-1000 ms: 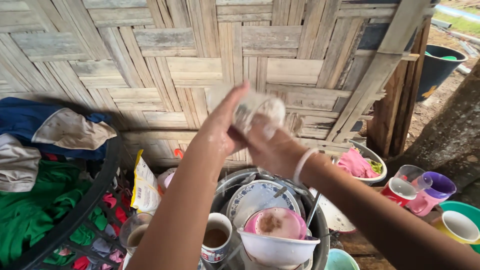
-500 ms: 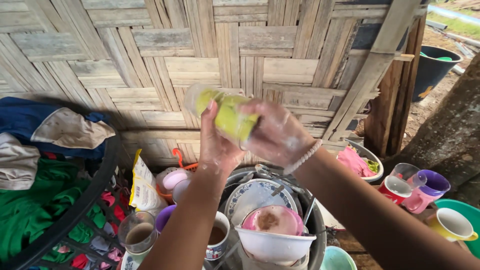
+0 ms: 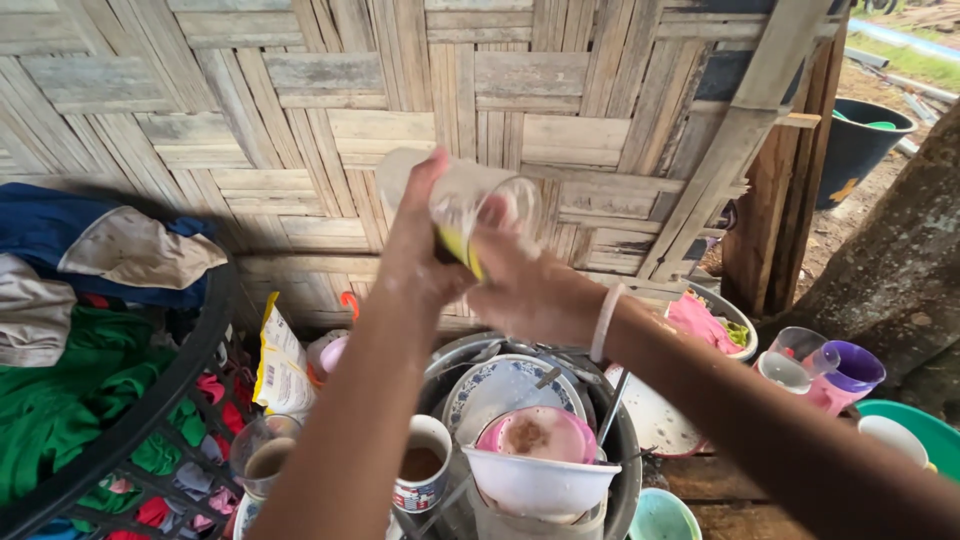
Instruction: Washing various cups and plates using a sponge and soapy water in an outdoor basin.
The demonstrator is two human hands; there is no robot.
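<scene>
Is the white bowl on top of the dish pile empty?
No, the white bowl holds a pink dish with brown residue inside.

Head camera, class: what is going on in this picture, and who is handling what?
A person holds a clear glass up in front of a woven bamboo wall. The left hand grips it from the side, while the right hand, soapy, presses a yellow sponge against it. Below sits a metal basin piled with dirty dishes: a white bowl, a pink bowl and a patterned plate. A mug of brown liquid stands beside it.
</scene>
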